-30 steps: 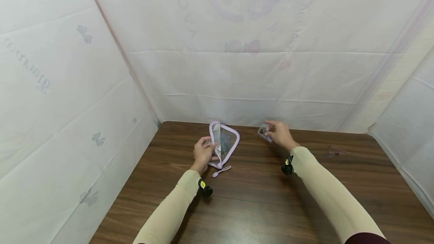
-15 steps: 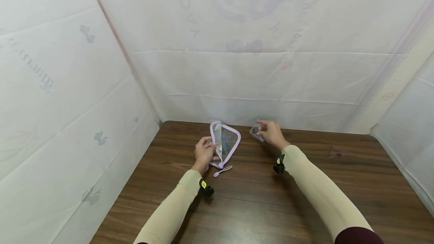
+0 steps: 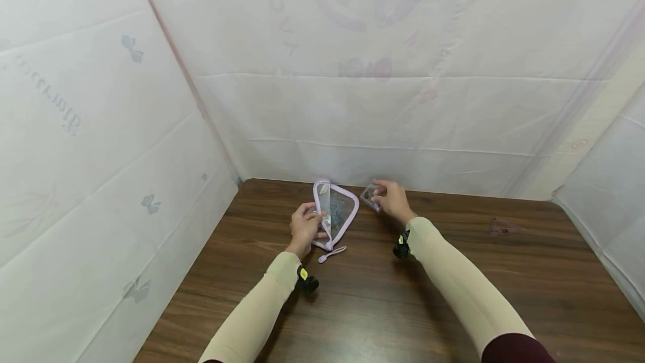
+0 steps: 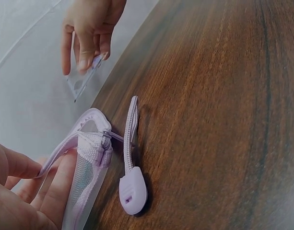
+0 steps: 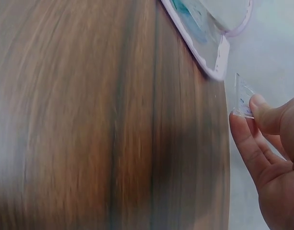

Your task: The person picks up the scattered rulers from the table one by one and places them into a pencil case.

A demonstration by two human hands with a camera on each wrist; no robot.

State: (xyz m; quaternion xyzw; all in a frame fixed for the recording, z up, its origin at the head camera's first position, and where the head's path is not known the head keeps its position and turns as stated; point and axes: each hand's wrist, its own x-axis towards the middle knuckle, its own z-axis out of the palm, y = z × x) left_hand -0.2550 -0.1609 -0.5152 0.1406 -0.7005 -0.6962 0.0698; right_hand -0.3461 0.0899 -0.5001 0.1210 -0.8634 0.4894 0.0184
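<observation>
At the back of the table, my left hand holds open a see-through zip pouch with lilac edging. Its thumb and fingers grip the pouch's edge in the left wrist view, beside the zip. Bluish items show through the clear side, too blurred to name. To the right of the pouch, my right hand pinches a clear triangular set square between thumb and fingers. The set square is tilted, above the table's back edge in the right wrist view, and apart from the pouch. A lilac zip-pull loop lies on the wood.
A pinkish see-through triangle lies flat at the right of the brown wooden table. Pale sheeting hangs close behind the table's back edge, and more stands at both sides.
My right hand has moved left with the set square, closer to the pouch. My left hand keeps its hold on the pouch in nearly the same place.
</observation>
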